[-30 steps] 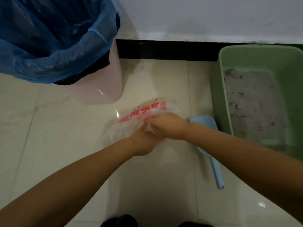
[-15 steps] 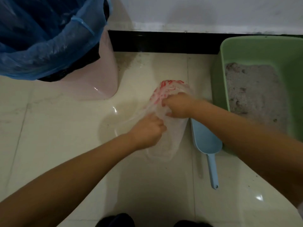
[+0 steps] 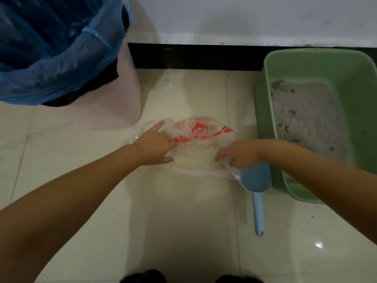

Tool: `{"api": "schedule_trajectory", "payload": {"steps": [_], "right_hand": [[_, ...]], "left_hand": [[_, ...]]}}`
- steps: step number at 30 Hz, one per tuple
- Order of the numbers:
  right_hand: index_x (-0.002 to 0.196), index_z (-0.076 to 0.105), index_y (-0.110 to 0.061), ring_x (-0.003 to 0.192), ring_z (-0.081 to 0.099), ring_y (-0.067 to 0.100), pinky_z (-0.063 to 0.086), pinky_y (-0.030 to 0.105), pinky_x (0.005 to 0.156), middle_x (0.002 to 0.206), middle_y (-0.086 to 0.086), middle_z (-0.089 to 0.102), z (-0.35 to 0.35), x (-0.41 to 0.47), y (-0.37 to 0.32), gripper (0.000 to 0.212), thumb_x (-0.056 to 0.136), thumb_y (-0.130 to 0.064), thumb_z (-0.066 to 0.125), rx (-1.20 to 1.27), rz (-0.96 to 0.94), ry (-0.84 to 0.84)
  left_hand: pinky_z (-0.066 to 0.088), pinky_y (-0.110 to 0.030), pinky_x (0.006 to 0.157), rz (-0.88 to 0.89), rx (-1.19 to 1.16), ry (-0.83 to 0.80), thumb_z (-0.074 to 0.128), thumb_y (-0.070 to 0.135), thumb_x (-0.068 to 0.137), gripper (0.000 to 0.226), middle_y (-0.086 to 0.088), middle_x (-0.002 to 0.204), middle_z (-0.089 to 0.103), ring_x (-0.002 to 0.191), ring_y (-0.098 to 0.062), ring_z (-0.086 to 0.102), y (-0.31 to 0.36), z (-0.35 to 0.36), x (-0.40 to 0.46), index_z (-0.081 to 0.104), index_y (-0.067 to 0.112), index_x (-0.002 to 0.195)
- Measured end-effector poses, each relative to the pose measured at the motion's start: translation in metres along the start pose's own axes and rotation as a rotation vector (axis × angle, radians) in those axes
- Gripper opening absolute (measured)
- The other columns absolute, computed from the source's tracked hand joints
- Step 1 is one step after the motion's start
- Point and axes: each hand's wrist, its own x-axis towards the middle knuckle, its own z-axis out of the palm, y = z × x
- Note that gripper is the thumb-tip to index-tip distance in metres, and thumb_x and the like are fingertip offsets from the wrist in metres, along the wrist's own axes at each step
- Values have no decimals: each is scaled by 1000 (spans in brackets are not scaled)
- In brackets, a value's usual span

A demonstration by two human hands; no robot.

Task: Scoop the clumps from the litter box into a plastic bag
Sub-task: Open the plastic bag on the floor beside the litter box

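Note:
A thin clear plastic bag with red print is stretched wide over the floor tiles between my two hands. My left hand grips its left edge, with the forefinger pointing out. Its right edge is pinched by my right hand, just above the scoop. The light blue litter scoop lies on the floor with its handle toward me, beside the green litter box. Grey litter with darker clumps fills the box's bottom.
A pink waste bin lined with a blue bag stands at the back left. A white wall with a black skirting runs along the back. My dark shoes show at the bottom edge.
My hands have drawn apart, left hand to the left and right hand to the right, pulling the crumpled bag open and wide. The scoop and litter box have not moved.

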Motion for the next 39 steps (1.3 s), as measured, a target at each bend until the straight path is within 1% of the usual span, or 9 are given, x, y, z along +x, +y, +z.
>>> {"api": "schedule_trajectory", "payload": {"steps": [4,9,13,16,18,24,28,36,39], "right_hand": [[136,47,-19,128,45,22,34,33,108,141,4,47,-39,8,-5,45,93,-8,46,261,23,229],[150,-5,-27,134,36,32,29,43,109,153,12,26,-42,46,3,92,86,-41,60,-6,194,438],[148,-13,-29,126,46,30,29,48,106,149,8,35,-22,55,-8,95,86,-37,59,-353,107,487],[148,17,-15,97,63,28,39,40,96,111,9,65,-11,50,-17,74,86,-24,56,-483,52,731],[116,58,-9,70,67,25,48,34,83,77,7,69,4,47,-28,43,74,-18,64,-597,-62,905],[134,39,-23,118,49,31,7,56,113,125,11,51,40,29,-24,42,93,-18,37,-579,30,292],[117,56,-25,120,47,25,10,60,111,117,1,59,42,17,-5,28,95,-20,40,-604,68,159],[112,62,-19,103,59,22,42,29,90,117,3,63,-17,26,-41,28,92,-13,43,-8,19,335],[131,51,-17,97,62,25,51,32,84,131,9,55,-44,44,-28,40,93,-8,42,238,83,359]], "left_hand": [[25,-39,103,59,-20,6,38,54,91,65,-7,109,66,101,-25,58,17,6,-8,24,20,145],[43,-35,88,-90,-368,-86,45,56,89,92,-9,103,65,96,-30,60,54,2,-14,-12,14,148],[51,-38,78,-212,-580,1,45,48,91,61,-7,116,57,104,-28,58,55,-5,-7,29,18,142],[49,-37,71,-201,-295,387,46,41,89,47,-11,119,55,106,-31,56,50,-12,5,49,12,126],[44,-40,79,-353,-333,229,52,46,86,64,-12,128,43,115,-31,45,51,-16,14,33,14,138],[44,-44,86,-577,-753,159,44,21,95,50,-18,129,37,114,-37,43,34,6,33,29,23,142],[45,-43,91,-690,-990,244,49,26,93,45,-17,123,45,111,-36,49,8,16,21,39,20,137],[24,-53,110,-117,-291,550,43,41,84,57,-12,131,53,123,-30,47,37,-3,-1,43,16,135],[17,-57,112,68,-307,366,34,55,85,56,-3,110,64,109,-24,58,57,12,-20,53,22,126]]}}
